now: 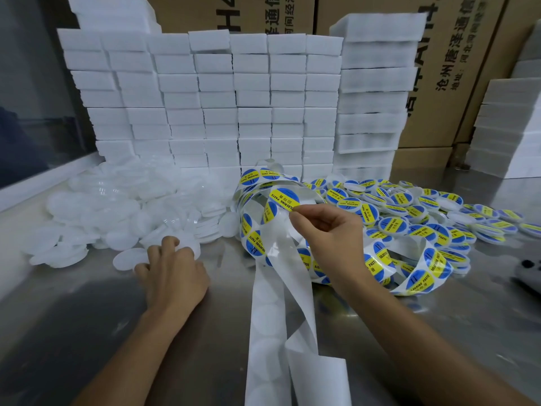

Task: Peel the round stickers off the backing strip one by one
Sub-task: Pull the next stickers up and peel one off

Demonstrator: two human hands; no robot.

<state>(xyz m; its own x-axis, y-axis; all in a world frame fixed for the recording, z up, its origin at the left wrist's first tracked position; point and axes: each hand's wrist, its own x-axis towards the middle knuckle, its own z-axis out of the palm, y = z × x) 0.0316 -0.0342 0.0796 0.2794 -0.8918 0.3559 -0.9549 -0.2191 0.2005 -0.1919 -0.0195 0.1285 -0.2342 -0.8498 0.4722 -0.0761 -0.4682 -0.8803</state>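
A wall of stacked white foam blocks (216, 106) rises at the back of a grey metal tabletop (87, 332), with brown cardboard cartons (439, 68) printed in Chinese characters behind it. On the left of the tabletop lies a heap of plain white round lids (96, 218); on the right, a spread of the same lids already labelled (424, 209) in blue and yellow. Between them sits a loose tangle of backing strip (263, 230) carrying round stickers marked "SOLDERING PASTE". A bare length of strip (272, 332), its stickers gone, trails toward the person at the near edge. The right hand (330, 230) is raised over the tangle, thumb and forefinger pinching the lower edge of one round sticker (284, 199), which appears partly lifted from the strip. The left hand (172, 268) rests at the edge of the plain heap, its fingers curled around a white lid (187, 244); how firm that grip is I cannot tell. The step in hand looks to be the peel itself, with many stickers left on the strip. The next move probably calls for a steady pull away from the strip, keeping the sticker flat so it does not fold onto itself.
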